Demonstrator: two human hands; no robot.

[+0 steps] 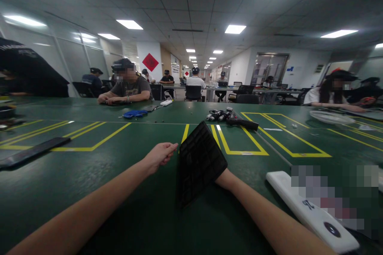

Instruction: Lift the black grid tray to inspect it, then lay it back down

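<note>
A black tray [202, 161] divided into small square compartments is held up in front of me, steeply tilted above the green table [125, 195]. My right hand [226, 179] grips it from behind at the lower right edge, and the tray hides most of those fingers. Just beside the tray's left edge is my left hand [161, 155], closed with thumb and forefinger pinched together. Whatever the pinch may contain is too small to make out. Inside the compartments it is too dark to see any contents.
To the right lies a long white device [299, 195]; a flat black object [36, 151] is on the left. Farther back are a blue cloth-like item [134, 114], a dark handled tool [243, 122] with cables, and yellow tape outlines [248, 153]. Other people [127, 83] sit across the table.
</note>
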